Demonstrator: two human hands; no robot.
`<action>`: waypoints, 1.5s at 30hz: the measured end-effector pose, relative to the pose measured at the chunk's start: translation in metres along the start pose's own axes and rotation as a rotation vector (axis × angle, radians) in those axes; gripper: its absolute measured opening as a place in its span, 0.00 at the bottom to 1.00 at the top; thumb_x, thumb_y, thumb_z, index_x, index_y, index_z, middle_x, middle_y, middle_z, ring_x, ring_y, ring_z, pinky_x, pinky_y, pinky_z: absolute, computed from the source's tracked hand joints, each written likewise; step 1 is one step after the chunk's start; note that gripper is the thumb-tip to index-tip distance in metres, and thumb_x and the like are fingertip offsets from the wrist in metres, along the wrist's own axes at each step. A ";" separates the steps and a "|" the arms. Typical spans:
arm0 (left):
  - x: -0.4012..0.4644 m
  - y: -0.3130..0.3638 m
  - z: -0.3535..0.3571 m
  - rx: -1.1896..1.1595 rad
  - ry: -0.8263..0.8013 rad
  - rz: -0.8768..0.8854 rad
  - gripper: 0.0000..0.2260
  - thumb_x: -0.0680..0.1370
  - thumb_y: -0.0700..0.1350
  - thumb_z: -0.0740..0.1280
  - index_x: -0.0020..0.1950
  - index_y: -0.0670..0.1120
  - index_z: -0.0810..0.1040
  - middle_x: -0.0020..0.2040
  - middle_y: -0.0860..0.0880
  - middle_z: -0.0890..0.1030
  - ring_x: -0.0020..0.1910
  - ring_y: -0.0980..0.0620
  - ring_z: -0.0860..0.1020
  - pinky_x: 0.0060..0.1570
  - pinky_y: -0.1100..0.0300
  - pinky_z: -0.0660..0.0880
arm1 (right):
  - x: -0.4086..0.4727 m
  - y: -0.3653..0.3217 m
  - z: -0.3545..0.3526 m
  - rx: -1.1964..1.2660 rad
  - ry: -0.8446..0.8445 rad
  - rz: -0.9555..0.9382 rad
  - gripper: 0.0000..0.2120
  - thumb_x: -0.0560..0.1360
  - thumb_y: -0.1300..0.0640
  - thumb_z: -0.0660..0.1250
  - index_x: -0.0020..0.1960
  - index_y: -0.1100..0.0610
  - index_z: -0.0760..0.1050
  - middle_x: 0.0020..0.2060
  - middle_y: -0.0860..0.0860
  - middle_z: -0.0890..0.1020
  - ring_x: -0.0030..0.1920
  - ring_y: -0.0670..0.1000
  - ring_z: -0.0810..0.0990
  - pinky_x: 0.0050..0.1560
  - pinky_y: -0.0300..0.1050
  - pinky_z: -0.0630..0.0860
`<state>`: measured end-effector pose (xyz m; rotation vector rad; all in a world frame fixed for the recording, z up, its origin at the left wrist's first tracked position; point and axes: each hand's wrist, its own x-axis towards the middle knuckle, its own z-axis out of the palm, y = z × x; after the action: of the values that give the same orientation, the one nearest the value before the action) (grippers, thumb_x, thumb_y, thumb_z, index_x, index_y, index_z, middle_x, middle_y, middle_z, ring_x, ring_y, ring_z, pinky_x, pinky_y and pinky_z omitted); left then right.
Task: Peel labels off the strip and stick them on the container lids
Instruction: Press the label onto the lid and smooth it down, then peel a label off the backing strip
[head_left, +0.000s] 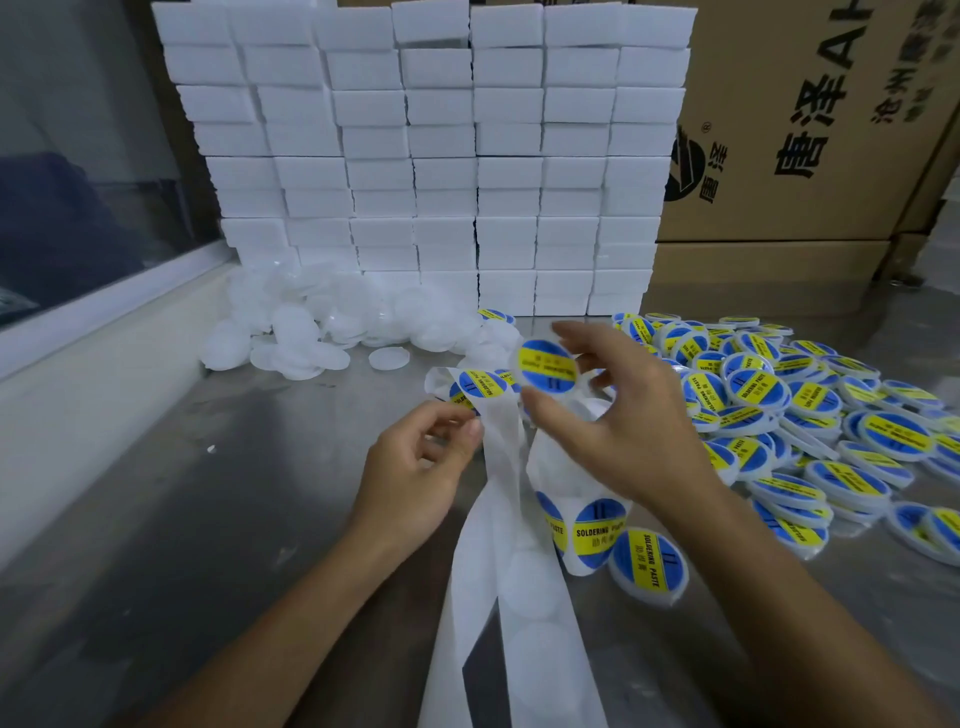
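Nearest us, our left hand (415, 462) pinches the white paper backing strip (501, 457), its long axis running away from us; just beyond, our right hand (613, 415) holds the round blue-and-yellow label (548, 365) at its fingertips; the bare white plastic lids (387, 358) lie farther left on the grey surface (208, 519), nearer the left grip.

Bare lids (291, 332) back-left before box stack (431, 156), labelled lids (810, 410) right, strip (498, 519) center btwn.
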<state>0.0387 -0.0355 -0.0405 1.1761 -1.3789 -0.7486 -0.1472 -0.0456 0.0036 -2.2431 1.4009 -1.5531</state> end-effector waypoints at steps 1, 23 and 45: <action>0.000 -0.004 0.001 0.050 -0.020 0.004 0.03 0.77 0.47 0.70 0.46 0.55 0.81 0.40 0.57 0.83 0.37 0.56 0.79 0.40 0.59 0.76 | 0.003 0.007 -0.004 -0.025 0.024 0.054 0.19 0.70 0.47 0.74 0.58 0.51 0.78 0.48 0.43 0.80 0.49 0.44 0.78 0.50 0.40 0.75; 0.000 -0.013 0.006 0.184 -0.135 -0.017 0.16 0.72 0.53 0.72 0.59 0.51 0.80 0.49 0.55 0.82 0.44 0.67 0.77 0.39 0.77 0.69 | -0.003 0.013 0.003 -0.107 -0.140 0.151 0.10 0.75 0.54 0.69 0.56 0.53 0.79 0.44 0.43 0.83 0.49 0.48 0.81 0.54 0.51 0.76; -0.006 0.003 0.011 -0.198 -0.198 0.078 0.08 0.72 0.36 0.67 0.50 0.43 0.79 0.39 0.44 0.83 0.37 0.55 0.79 0.38 0.63 0.74 | -0.012 -0.005 0.021 -0.038 -0.180 -0.173 0.05 0.75 0.60 0.71 0.49 0.56 0.85 0.40 0.52 0.82 0.40 0.51 0.80 0.39 0.54 0.76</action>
<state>0.0271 -0.0309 -0.0419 0.9071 -1.4667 -0.9426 -0.1286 -0.0426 -0.0126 -2.5140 1.2286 -1.3372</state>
